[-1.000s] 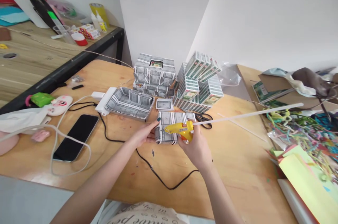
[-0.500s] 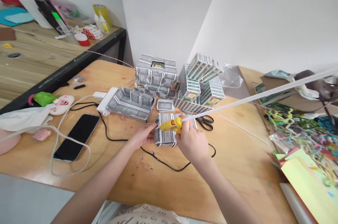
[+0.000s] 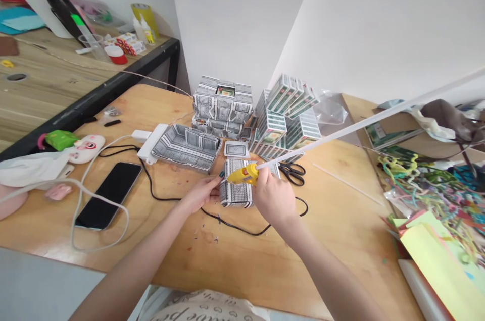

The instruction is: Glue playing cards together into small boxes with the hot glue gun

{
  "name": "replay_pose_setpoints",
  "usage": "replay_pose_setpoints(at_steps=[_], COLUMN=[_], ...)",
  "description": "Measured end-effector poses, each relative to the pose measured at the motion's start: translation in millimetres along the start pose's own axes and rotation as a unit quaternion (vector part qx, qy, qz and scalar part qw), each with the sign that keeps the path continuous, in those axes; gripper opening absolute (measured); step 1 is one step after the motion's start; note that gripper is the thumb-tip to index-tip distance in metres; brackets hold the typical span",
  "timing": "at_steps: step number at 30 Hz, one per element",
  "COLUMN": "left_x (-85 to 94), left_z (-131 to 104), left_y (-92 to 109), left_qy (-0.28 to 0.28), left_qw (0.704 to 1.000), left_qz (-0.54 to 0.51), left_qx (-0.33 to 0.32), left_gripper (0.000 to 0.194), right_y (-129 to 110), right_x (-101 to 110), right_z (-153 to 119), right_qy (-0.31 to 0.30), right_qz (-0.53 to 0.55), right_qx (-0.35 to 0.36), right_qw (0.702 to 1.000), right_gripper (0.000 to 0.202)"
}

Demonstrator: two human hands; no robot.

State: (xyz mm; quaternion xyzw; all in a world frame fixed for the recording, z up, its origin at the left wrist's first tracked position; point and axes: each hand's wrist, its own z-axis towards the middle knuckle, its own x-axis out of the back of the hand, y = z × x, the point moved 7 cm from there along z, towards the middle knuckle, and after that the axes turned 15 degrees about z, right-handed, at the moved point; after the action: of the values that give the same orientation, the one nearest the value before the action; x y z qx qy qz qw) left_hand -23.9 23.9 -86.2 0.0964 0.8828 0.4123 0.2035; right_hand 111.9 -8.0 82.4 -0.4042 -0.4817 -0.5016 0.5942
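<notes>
My right hand (image 3: 276, 197) is closed round a yellow hot glue gun (image 3: 244, 174), with a long white glue stick (image 3: 341, 131) sticking out of its back end. The gun's nozzle points left, over the top of a box covered in grey-patterned playing cards (image 3: 237, 197). My left hand (image 3: 202, 192) steadies this box at its left edge, fingers pressed against its side. Part of the box lies hidden under the gun and my right hand. Just behind it a single playing card (image 3: 236, 149) lies flat on the table.
Behind stand an open card-covered tray (image 3: 187, 165), a larger card-built block (image 3: 223, 101) and stacked card boxes (image 3: 284, 119). Scissors (image 3: 293, 173) lie to the right, a phone (image 3: 109, 195) to the left. A black cable (image 3: 242, 230) loops in front. Pipe cleaners (image 3: 435, 195) heap at far right.
The glue gun's nozzle has shifted slightly to the left and up over the box relative to it. My left hand keeps its place at the box's left edge. The view has moved a little.
</notes>
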Motion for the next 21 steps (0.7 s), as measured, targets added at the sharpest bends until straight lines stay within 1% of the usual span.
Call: replay_pose_setpoints(at_steps=[3, 6, 10, 15, 21], left_x=[-0.3, -0.2, 0.9, 3.5, 1.3], left_z=[-1.4, -1.3, 0.5, 1.2, -0.3], left_y=[1.5, 1.6, 0.3, -0.2, 1.7], left_qy=[-0.010, -0.014, -0.011, 0.003, -0.016], left_qw=[1.000, 1.000, 1.000, 0.999, 0.998], left_qz=[-0.012, -0.012, -0.010, -0.029, -0.035], left_qx=[-0.009, -0.011, -0.016, -0.029, -0.039], left_gripper=[0.016, 0.014, 0.016, 0.016, 0.020], right_y=[4.1, 6.1, 6.8, 6.8, 6.0], right_x=[-4.2, -8.2, -10.6, -9.6, -9.3], right_z=[-3.0, -5.5, -6.8, -6.8, -5.9], right_qy=[0.000, -0.003, -0.001, 0.016, 0.025], right_qz=[0.004, 0.011, 0.012, 0.008, 0.010], right_qx=[-0.029, -0.045, -0.050, -0.050, -0.051], right_qw=[1.000, 0.999, 0.999, 0.999, 0.998], right_gripper=[0.012, 0.013, 0.014, 0.020, 0.020])
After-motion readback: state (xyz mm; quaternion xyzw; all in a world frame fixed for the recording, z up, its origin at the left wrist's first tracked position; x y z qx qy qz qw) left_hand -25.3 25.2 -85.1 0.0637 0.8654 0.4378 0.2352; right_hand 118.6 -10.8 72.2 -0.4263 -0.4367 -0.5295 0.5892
